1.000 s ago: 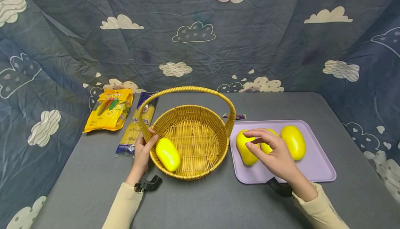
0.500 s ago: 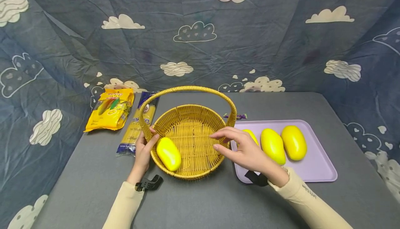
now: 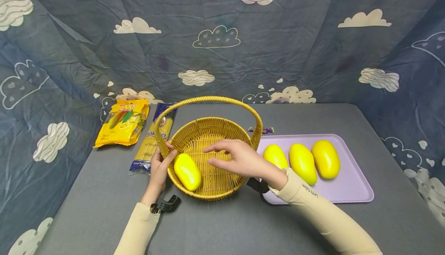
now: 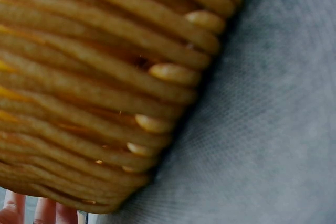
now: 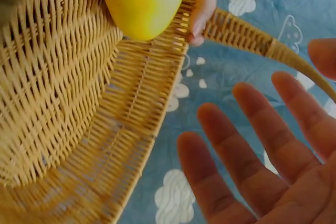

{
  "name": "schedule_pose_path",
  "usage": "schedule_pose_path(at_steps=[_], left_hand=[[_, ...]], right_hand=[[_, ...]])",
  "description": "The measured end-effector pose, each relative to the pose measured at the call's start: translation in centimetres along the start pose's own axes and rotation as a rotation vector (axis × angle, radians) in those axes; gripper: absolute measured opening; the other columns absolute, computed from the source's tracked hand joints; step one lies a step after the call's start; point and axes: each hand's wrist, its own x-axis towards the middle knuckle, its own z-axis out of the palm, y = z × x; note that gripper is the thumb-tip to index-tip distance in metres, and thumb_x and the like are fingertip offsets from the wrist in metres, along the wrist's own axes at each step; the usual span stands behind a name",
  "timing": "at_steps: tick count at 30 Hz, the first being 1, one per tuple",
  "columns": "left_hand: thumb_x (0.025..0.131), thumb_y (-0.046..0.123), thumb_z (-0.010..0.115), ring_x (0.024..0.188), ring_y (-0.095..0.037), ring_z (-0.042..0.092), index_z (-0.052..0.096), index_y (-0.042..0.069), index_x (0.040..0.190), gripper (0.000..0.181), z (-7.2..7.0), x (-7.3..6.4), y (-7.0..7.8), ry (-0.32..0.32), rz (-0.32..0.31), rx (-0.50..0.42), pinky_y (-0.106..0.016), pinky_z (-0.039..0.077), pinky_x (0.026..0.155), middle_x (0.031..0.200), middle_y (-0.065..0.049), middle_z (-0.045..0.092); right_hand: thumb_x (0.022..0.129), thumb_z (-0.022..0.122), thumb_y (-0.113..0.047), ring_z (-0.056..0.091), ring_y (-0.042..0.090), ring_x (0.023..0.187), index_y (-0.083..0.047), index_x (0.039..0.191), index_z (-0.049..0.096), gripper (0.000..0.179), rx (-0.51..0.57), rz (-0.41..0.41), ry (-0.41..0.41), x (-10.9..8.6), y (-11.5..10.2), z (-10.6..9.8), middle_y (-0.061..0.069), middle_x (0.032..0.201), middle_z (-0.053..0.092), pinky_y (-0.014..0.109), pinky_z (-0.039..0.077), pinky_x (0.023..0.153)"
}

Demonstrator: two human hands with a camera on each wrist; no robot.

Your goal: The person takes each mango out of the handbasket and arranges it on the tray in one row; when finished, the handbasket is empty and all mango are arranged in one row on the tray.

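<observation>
A woven wicker basket [image 3: 213,198] with a tall arched handle stands mid-table. My left hand [image 3: 160,173] grips its left rim at the handle's base, thumb over the edge; in the left wrist view its fingers [image 4: 45,211] show past the basket's side. Inside the basket, against the left wall, lies a yellow mango [image 3: 187,172]. My right hand [image 3: 240,158] is over the basket's right half with nothing in it, fingers pointing left toward the mango. In the right wrist view its fingers [image 5: 252,116] are spread and relaxed, apart from the mango.
On the right, a lilac tray [image 3: 358,193] bears three yellow mangoes [image 3: 326,159]. A purple wrapped candy [image 3: 261,130] lies behind it. To the left are a pasta packet [image 3: 149,148] and a yellow mango-printed bag [image 3: 123,123]. A cloud-printed cloth [image 3: 215,11] hangs behind the table.
My right hand has moved left from above the tray's mangoes to over the basket, its fingers still relaxed. The left hand, basket and mangoes have stayed put.
</observation>
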Motion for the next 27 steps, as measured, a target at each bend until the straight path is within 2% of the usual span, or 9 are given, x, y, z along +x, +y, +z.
schedule_pose_path(at_steps=[6, 14, 18, 22, 27], left_hand=[[0.091, 0.0, 0.058, 0.118, -0.02, 0.043, 0.045, -0.012, 0.11, 0.026, 0.1, -0.1, 0.1, 0.006, -0.01, -0.003, -0.026, 0.033, 0.097, 0.123, -0.015, 0.05], [0.091, 0.002, 0.059, 0.112, -0.021, 0.045, 0.046, -0.011, 0.113, 0.028, 0.0, 0.0, 0.1, -0.003, -0.019, -0.004, -0.026, 0.038, 0.09, 0.123, -0.016, 0.049], [0.091, 0.002, 0.059, 0.113, -0.023, 0.045, 0.047, -0.01, 0.113, 0.028, -0.1, 0.0, -0.1, -0.006, -0.016, 0.004, -0.026, 0.039, 0.09, 0.126, -0.017, 0.049], [0.091, 0.002, 0.059, 0.112, -0.022, 0.045, 0.047, -0.01, 0.113, 0.027, -0.1, 0.1, -0.1, -0.005, -0.014, 0.007, -0.026, 0.039, 0.089, 0.126, -0.016, 0.049], [0.091, 0.002, 0.058, 0.113, -0.021, 0.044, 0.047, -0.009, 0.113, 0.027, -0.2, 0.0, -0.1, -0.009, -0.022, 0.015, -0.027, 0.038, 0.09, 0.127, -0.015, 0.048]], right_hand=[[0.091, 0.063, -0.032, 0.059, 0.008, 0.102, -0.018, 0.118, 0.067, 0.031, -0.007, 0.04, -0.096, 1.9, 0.2, 1.0, -0.007, 0.114, 0.065, 0.03, 0.045, 0.087], [0.091, 0.062, -0.035, 0.054, 0.014, 0.113, -0.015, 0.124, 0.063, 0.039, -0.034, 0.12, -0.182, 4.1, 0.9, 2.5, -0.002, 0.121, 0.062, 0.031, 0.04, 0.094], [0.09, 0.062, -0.037, 0.054, 0.015, 0.113, -0.015, 0.126, 0.061, 0.042, -0.024, 0.157, -0.224, 4.8, 1.3, 3.1, -0.001, 0.123, 0.061, 0.031, 0.041, 0.093], [0.089, 0.063, -0.039, 0.058, 0.019, 0.106, -0.013, 0.13, 0.056, 0.049, 0.017, 0.207, -0.3, 5.4, 1.5, 3.5, 0.005, 0.126, 0.059, 0.033, 0.044, 0.088], [0.088, 0.065, -0.04, 0.056, 0.024, 0.11, -0.012, 0.135, 0.051, 0.056, 0.042, 0.258, -0.37, 5.8, 1.5, 4.2, 0.009, 0.129, 0.056, 0.035, 0.045, 0.088]])
